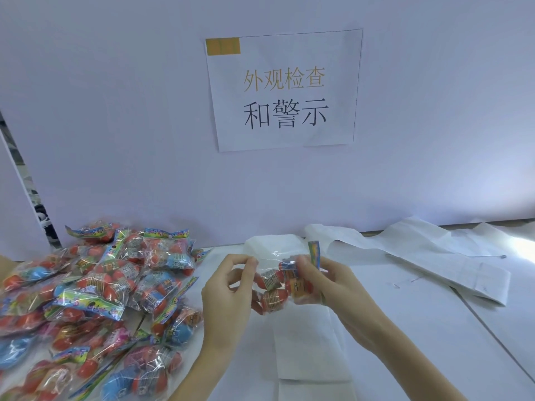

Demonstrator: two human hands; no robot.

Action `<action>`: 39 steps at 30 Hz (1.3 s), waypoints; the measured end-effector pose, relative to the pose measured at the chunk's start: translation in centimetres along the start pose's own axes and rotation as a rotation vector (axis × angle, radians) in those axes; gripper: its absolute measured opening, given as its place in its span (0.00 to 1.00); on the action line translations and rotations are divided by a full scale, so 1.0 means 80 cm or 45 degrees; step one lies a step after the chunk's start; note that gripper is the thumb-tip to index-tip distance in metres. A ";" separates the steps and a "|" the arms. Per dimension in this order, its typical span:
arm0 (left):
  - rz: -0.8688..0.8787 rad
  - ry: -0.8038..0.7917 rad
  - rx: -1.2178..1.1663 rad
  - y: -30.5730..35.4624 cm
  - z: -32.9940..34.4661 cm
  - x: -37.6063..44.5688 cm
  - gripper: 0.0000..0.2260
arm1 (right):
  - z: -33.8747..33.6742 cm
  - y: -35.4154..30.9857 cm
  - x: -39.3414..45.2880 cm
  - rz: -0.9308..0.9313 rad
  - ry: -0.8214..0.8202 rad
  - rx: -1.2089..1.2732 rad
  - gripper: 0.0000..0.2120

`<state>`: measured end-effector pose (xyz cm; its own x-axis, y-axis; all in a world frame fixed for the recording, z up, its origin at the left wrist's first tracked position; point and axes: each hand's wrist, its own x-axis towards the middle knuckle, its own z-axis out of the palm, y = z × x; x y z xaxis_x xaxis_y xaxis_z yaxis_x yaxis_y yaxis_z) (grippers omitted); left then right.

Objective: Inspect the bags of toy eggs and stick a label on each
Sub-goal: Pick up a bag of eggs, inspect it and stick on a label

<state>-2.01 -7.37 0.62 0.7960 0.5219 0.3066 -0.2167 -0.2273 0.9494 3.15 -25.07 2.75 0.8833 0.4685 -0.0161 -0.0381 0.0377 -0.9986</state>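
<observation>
Both hands hold one clear bag of toy eggs above the white table, near the middle of the view. Orange-red eggs with printed bands show through the plastic. My left hand pinches the bag's left edge between thumb and fingers. My right hand grips the right end by its colourful header card, which stands upright. A large heap of similar bags, with red, blue and pink eggs, lies on the table to the left.
White paper sheets lie crumpled along the back right of the table, and a strip lies under the hands. A white partition wall stands behind, with a printed paper sign taped to it.
</observation>
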 end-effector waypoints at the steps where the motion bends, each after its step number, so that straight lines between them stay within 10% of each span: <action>1: -0.034 0.015 -0.043 0.000 0.000 0.000 0.06 | 0.000 0.000 0.000 0.007 -0.029 0.005 0.20; 18: -0.261 -0.441 -0.297 0.007 0.004 -0.002 0.17 | -0.002 -0.009 -0.005 -0.046 0.025 0.025 0.17; 39: -0.174 -0.240 -0.178 0.007 -0.001 0.006 0.09 | -0.010 0.001 0.002 -0.075 0.140 0.000 0.22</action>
<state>-1.80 -7.14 1.30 0.9117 0.3745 0.1691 -0.1652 -0.0428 0.9853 3.70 -25.69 2.61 0.9299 0.3659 0.0367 0.0151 0.0620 -0.9980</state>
